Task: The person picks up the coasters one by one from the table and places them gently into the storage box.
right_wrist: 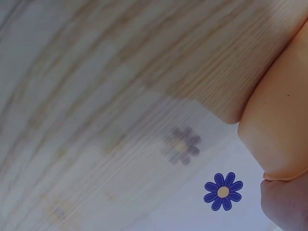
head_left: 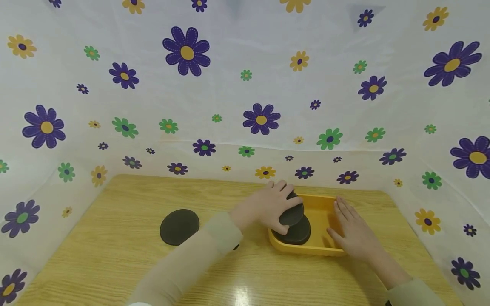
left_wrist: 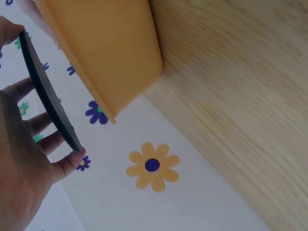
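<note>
Head view, right of centre: I see the left hand (head_left: pixel 269 208), fingers spread wide, gripping a black disc (head_left: pixel 293 213) by its edge over the left end of a yellow tray (head_left: pixel 325 251). Beneath it, another dark disc (head_left: pixel 301 233) lies in the tray. The right hand (head_left: pixel 355 233), fingers straight, rests against the tray's right side, thumb apart. Left of centre, a third disc (head_left: pixel 180 227) lies flat on the table (head_left: pixel 95 259). From the left wrist, the gripped disc looks tilted, clear of the tray's rim.

three dark discs (head_left: pixel 179 227) show, with one yellow tray (head_left: pixel 320 229), one left hand (head_left: pixel 270 207), one right hand (head_left: pixel 355 233), one table (head_left: pixel 99 246).
</note>
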{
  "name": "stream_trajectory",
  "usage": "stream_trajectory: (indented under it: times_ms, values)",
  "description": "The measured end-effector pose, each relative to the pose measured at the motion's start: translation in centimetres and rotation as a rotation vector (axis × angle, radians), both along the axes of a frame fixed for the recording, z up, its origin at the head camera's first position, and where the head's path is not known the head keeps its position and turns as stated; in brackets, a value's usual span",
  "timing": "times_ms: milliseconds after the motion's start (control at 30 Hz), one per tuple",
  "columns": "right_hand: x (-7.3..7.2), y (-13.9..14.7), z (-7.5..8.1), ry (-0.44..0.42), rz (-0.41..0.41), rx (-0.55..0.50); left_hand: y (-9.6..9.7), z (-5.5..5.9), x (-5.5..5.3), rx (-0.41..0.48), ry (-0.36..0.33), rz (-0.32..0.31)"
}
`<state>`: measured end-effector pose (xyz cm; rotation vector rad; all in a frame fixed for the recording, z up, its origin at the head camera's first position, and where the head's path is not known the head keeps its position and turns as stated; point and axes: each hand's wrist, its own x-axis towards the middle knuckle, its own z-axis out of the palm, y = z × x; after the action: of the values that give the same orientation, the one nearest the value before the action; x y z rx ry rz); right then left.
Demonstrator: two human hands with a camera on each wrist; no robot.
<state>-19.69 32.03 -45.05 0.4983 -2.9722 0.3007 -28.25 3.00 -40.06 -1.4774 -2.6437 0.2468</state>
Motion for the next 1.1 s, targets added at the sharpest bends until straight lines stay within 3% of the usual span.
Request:
stream_trajectory:
  times_ms: [167,400,1100]
  values:
    - [0.0,-0.1,0.1,-0.004,-0.004,-0.007,1.6,-0.3,0.4,-0.029,0.028,-0.013]
    - [-0.2,-0.1,-0.1,0.006,0.000,-0.010,3.0,-1.5,0.5,-0.048,-0.006,0.000]
    - [0.0,-0.1,0.0,-0.019,-0.012,-0.017,4.0,-3.9,1.1,-0.148,-0.035,0.030]
